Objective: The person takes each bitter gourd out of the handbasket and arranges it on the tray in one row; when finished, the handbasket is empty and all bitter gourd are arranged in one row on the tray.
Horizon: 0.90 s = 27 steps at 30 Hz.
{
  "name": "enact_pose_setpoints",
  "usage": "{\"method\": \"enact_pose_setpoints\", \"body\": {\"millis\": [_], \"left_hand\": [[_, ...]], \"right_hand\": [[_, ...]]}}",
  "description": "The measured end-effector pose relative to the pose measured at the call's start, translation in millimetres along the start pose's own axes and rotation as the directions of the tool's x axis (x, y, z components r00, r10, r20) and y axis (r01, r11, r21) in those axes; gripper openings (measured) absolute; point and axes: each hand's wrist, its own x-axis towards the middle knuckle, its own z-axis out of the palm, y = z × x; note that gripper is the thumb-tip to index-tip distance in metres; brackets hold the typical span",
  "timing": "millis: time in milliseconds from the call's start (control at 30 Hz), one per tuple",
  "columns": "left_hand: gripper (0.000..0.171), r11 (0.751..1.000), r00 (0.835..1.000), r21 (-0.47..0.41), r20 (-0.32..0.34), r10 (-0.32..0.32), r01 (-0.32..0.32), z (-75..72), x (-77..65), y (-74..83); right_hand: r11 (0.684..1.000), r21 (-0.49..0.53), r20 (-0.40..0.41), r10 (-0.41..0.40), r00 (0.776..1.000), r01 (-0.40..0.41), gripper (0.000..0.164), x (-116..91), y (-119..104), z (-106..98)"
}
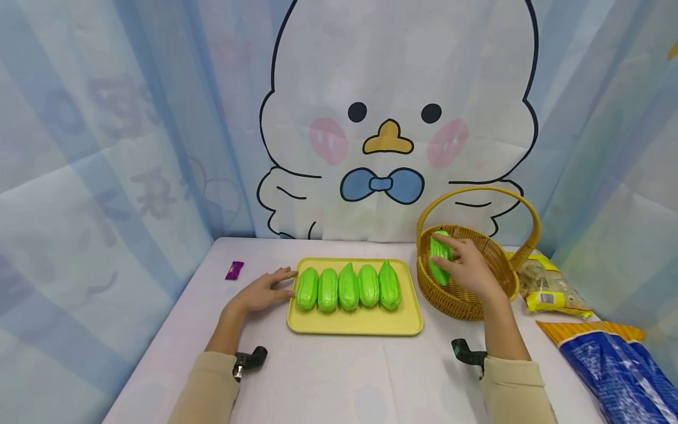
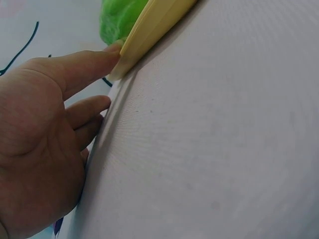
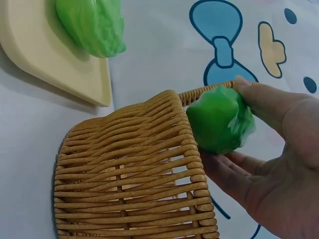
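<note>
My right hand (image 1: 468,268) grips a glossy green toy bitter melon (image 1: 439,259) between thumb and fingers, over the left side of a wicker basket (image 1: 450,306). In the right wrist view, that bitter melon (image 3: 219,119) is level with the basket's woven rim (image 3: 187,134). Several matching bitter melons (image 1: 348,288) lie side by side on a yellow tray (image 1: 355,325). At the tray's left edge is my left hand (image 1: 265,292), fingers extended. Its thumb (image 2: 92,69) touches the tray's rim (image 2: 144,42) in the left wrist view.
A tall handle (image 1: 479,189) arches over the basket. To its right lie a yellow-edged clear bag (image 1: 553,288) and a blue and orange bag (image 1: 609,365). A small purple wrapped packet (image 1: 234,271) lies left of the tray. A printed curtain (image 1: 392,224) hangs behind the table.
</note>
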Motion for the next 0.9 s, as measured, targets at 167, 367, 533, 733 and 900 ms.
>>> {"method": "enact_pose_setpoints", "body": {"millis": [167, 367, 533, 733, 900], "left_hand": [[0.063, 1.000, 1.000, -0.003, -0.003, 0.005, -0.005, -0.8, -0.8, 1.0], [0.063, 1.000, 1.000, -0.005, -0.006, -0.005, 0.004, -1.5, -1.0, 2.1], [0.063, 1.000, 1.000, -0.004, -0.003, 0.001, -0.001, -1.8, -0.8, 1.3], [0.063, 1.000, 1.000, -0.006, 0.003, -0.007, 0.007, -1.0, -0.4, 1.2], [0.062, 1.000, 1.000, -0.015, 0.001, -0.006, 0.006, -0.2, -1.1, 1.0]], "right_hand": [[1.000, 0.027, -0.001, 0.005, 1.000, -0.005, 0.061, -2, -4, -2], [0.996, 0.087, 0.020, -0.025, 0.999, 0.023, 0.062, -7, -14, -8], [0.992, 0.088, 0.049, -0.092, 0.995, 0.088, 0.057, -11, -22, -12], [0.980, 0.100, 0.146, -0.185, 0.972, 0.172, 0.053, -15, -26, -12], [0.977, 0.084, 0.175, -0.206, 0.963, 0.194, 0.055, -12, -27, -3]]}}
